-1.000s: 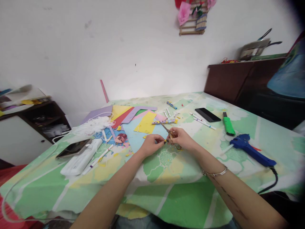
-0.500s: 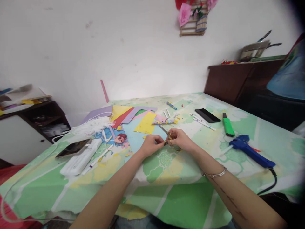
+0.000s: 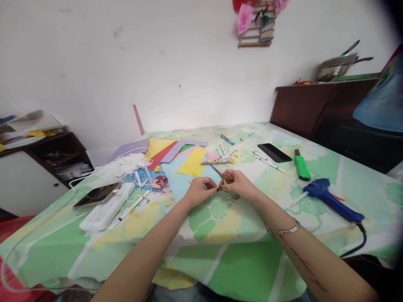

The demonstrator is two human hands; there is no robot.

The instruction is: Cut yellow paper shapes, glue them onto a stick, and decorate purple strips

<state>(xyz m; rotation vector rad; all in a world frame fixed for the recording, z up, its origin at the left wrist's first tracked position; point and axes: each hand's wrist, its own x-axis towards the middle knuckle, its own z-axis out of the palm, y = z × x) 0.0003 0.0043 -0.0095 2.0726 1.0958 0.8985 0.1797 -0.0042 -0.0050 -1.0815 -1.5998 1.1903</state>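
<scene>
Barely anything has moved since a second ago; the small piece (image 3: 219,188) between the left hand (image 3: 201,192) and the right hand (image 3: 239,183) sits perhaps a touch lower, and the scissors (image 3: 217,170) have shifted only slightly with it. Biggest of all is the cloth-covered table (image 3: 248,224), spreading out on every side of the two grips. Forward of the left grip lies a pale blue sheet (image 3: 174,178), with a yellow sheet (image 3: 192,161) farther on. Well off to the right of the right grip rests a blue glue gun (image 3: 333,199) (nobody's touching it). Straight ahead of both grips, a spotted lavender strip (image 3: 217,160) lies crosswise.

From where I stand, the right grip is closed around the scissors at their gold handles; their long axis slants forward and leftward out of it, blades aimed towards the strip. Smallest is the dark-and-yellow piece, pinched in the left grip, just left of the right grip. What matters most, I'd judge, is that it lies back by the handles, on the near side of the blades, which point past it. Whether the right hand's fingers touch it too, I can't tell.
</scene>
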